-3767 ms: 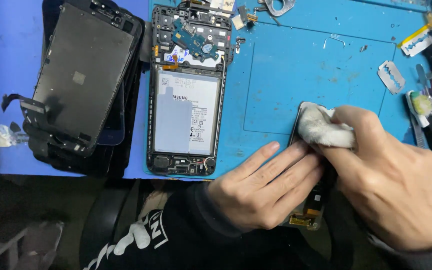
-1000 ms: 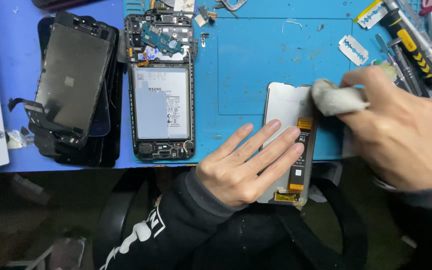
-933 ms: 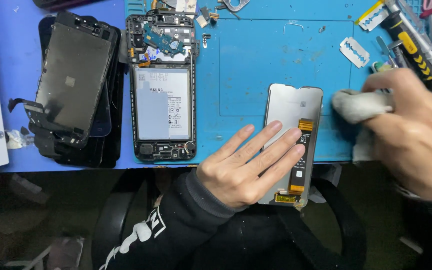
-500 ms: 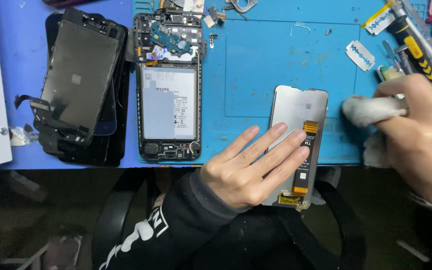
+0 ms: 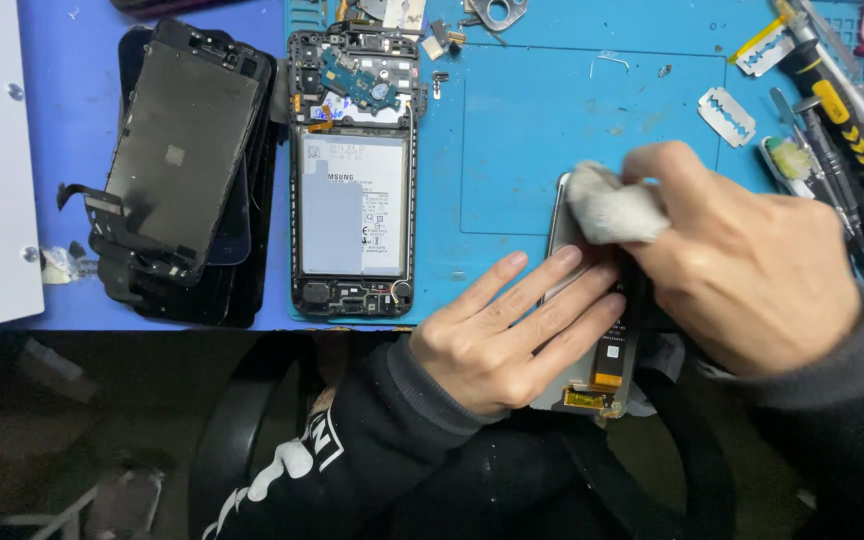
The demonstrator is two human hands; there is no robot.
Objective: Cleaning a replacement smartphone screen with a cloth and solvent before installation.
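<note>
The right hand (image 5: 742,260) has come back from the side and now sits over the top of the phone screen part (image 5: 597,375) again. Its fingers pinch a small white cloth (image 5: 607,205) (bunched up) against it. The left hand (image 5: 512,330) stays flat and open, pressing the part down at the blue mat's (image 5: 552,130) near edge.

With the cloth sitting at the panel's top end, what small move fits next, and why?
Probably a short wipe downward along the screen panel. The right hand presses the white cloth on its upper end, while the left hand lies flat across the middle, pinning it on the blue mat.
</note>
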